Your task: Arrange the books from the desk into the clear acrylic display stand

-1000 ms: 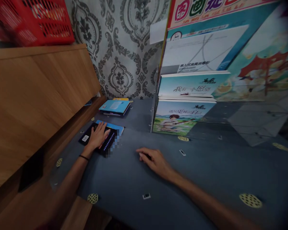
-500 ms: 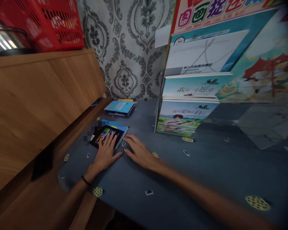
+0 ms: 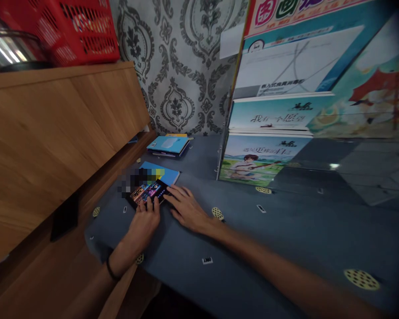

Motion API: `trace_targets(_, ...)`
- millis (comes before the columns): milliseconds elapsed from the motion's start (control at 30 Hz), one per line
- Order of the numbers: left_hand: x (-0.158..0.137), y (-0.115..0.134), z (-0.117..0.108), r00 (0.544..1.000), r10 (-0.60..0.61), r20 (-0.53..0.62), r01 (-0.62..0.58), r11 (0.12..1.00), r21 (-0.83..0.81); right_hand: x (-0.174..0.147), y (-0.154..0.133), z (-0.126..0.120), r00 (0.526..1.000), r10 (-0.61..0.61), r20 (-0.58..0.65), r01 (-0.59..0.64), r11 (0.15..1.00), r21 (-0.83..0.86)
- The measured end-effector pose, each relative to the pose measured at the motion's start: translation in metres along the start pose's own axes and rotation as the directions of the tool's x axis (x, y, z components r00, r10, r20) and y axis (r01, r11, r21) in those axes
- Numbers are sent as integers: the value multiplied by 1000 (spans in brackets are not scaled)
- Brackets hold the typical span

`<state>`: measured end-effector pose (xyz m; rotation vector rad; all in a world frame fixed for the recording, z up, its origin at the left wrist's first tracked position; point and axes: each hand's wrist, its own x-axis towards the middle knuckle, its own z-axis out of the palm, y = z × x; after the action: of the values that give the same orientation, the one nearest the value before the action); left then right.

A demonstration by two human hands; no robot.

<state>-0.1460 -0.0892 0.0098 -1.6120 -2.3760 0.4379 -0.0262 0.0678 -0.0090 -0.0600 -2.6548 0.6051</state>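
Note:
A black book with colourful pictures on its cover lies over a blue book on the table. My left hand is at the black book's near edge, its fingertips on the cover and fingers bent; the thumb is hidden. At the right edge of the same book, my right hand rests with its fingers stretched out and the thumb apart, fingertips touching the corner. A pixelated patch covers the left part of both books.
A small stack of books lies farther back by the patterned wall. On the right stands a clear rack holding books and picture covers. A wooden cabinet borders the left, with a red basket and a metal pot on top.
The black book has slid toward me, baring more of the blue book. My left hand has drawn back from the cover's middle to its near edge. My right fingertips have reached the book's corner.

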Motion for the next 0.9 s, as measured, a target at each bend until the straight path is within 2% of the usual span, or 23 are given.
trace_targets(133, -27, 8, -6, 995, 98, -22, -98, 995, 13, -12, -2, -8, 995, -99, -5, 99, 995, -4)
trace_targets(267, -58, 12, -32, 953, 290, -92, -286, 957, 52, -30, 5, -16, 989, -124, -82, 134, 983, 129)
trace_targets(367, -72, 10, -63, 872, 433, -227, -426, 901, 80, -45, 11, -28, 982, -68, -175, 124, 937, 327)
trace_targets(467, -74, 6, -97, 758, 501, -417, -521, 850, 74, -57, 11, -41, 971, 51, -233, 91, 824, 560)
trace_targets(533, -69, 2, -121, 660, 482, -577, -581, 814, 15, -63, 6, -47, 968, 150, -201, 28, 731, 681)
trace_targets(567, -66, 0, -133, 628, 442, -640, -605, 795, -44, -65, 2, -49, 966, 198, -165, -16, 685, 728)
trace_targets(600, -60, -3, -144, 618, 383, -687, -620, 775, -125, -68, -2, -51, 963, 239, -125, -59, 638, 768)
trace_targets(633, -53, -5, -155, 640, 320, -698, -621, 750, -226, -71, -6, -51, 958, 272, -86, -97, 592, 800)
trace_targets(667, -44, -7, -164, 682, 230, -695, -596, 725, -345, -73, -10, -52, 952, 300, -53, -127, 549, 826)
trace_targets(733, -21, -11, -175, 756, 3, -655, -511, 628, -586, -80, -17, -53, 932, 361, -21, -163, 471, 867)
trace_targets(767, -8, -12, -174, 777, -108, -620, -482, 532, -696, -83, -19, -54, 919, 394, -13, -173, 433, 885)
trace_targets(800, 7, -12, -169, 800, -196, -567, -463, 397, -792, -87, -22, -56, 904, 428, -2, -185, 393, 901)
trace_targets(833, 22, -11, -161, 827, -252, -502, -450, 239, -861, -90, -24, -58, 890, 456, 17, -196, 348, 917)
trace_targets(900, 49, -5, -134, 900, -287, -329, -363, -73, -929, -98, -26, -63, 866, 494, 74, -223, 250, 942)
